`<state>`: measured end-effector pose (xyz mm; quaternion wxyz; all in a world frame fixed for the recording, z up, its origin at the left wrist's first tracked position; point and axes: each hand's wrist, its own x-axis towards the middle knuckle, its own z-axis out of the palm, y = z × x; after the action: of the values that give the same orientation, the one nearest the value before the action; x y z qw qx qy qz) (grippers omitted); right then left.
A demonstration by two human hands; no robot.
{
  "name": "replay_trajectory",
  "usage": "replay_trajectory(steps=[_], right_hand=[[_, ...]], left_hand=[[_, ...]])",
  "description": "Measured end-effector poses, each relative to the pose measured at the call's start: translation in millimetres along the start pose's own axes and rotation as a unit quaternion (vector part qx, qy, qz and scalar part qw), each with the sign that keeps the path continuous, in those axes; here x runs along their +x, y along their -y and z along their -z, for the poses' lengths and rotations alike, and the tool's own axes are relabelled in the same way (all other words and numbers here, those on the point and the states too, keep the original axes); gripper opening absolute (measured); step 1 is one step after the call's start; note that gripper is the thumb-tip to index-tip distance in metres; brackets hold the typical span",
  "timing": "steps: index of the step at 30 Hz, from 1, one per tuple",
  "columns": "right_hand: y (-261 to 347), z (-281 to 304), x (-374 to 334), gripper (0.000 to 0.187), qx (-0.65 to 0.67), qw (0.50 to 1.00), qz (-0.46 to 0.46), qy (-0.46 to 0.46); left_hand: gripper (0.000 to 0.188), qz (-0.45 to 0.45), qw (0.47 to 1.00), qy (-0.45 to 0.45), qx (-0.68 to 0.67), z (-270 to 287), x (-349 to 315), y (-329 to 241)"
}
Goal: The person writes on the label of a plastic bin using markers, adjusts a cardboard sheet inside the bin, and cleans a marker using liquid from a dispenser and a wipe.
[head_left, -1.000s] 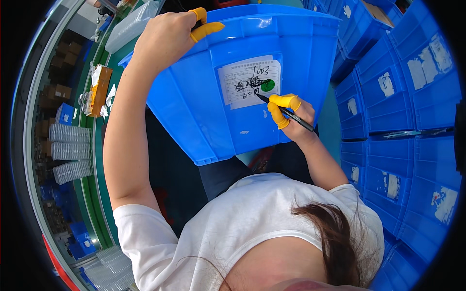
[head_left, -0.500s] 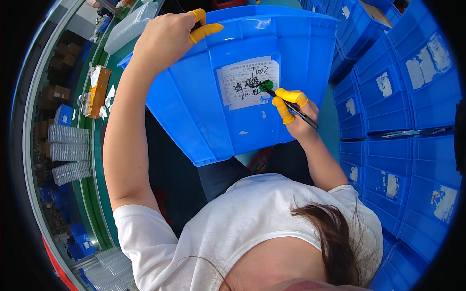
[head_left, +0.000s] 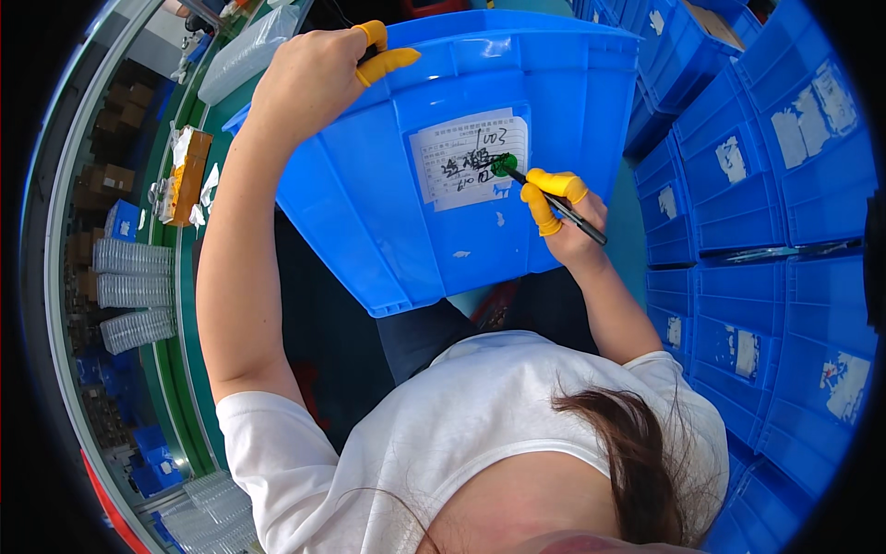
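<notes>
A large blue plastic bin (head_left: 388, 212) is tilted up in front of me, its side wall facing the camera. My left hand (head_left: 318, 69), with yellow finger cots, grips the bin's top rim. A white paper label (head_left: 457, 159) with a green round sticker is stuck on the wall. My right hand (head_left: 563, 217), also with yellow finger cots, holds a black pen (head_left: 554, 203) whose tip touches the label beside the sticker.
Stacks of blue bins (head_left: 766, 203) with white labels fill the right side. To the left runs a green conveyor edge (head_left: 180, 305) with stacks of clear plastic trays (head_left: 134, 286) and an orange-brown box (head_left: 189, 171).
My right hand has moved the pen rightward across the label, from near its lower middle to beside the green sticker. More writing shows on the label. The left hand kept its grip on the rim.
</notes>
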<state>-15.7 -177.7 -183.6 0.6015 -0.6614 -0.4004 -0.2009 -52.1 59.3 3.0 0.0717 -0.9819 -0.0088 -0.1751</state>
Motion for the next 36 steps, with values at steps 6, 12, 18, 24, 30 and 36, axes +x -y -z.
replay_trajectory(steps=[6,12,18,24,30,36], right_hand=[[0.7,1.7,2.0,0.02,-0.018,1.0,0.016,-0.001],[0.2,1.6,-0.9,0.019,-0.01,1.0,0.023,-0.005],[-1.0,3.3,-0.1,0.018,-0.014,0.999,0.04,0.008],[2.7,1.8,-0.2,0.019,-0.019,1.0,0.004,-0.015],[5.0,3.9,-0.6,0.018,-0.006,1.0,0.026,0.0],[4.3,13.8,-3.2,0.018,0.265,0.939,-0.196,-0.1]], left_hand=[[0.046,0.001,1.0,0.005,0.007,-2.6,0.8,3.5],[0.045,0.0,1.0,0.003,0.018,-4.7,0.6,5.8],[0.044,0.0,1.0,0.005,0.004,-2.5,0.6,3.4],[0.046,0.01,1.0,0.018,0.01,2.3,2.3,-2.2],[0.044,-0.006,1.0,0.004,0.004,-4.7,2.6,5.0],[0.042,-0.018,1.0,-0.002,0.008,-3.9,1.8,3.7]])
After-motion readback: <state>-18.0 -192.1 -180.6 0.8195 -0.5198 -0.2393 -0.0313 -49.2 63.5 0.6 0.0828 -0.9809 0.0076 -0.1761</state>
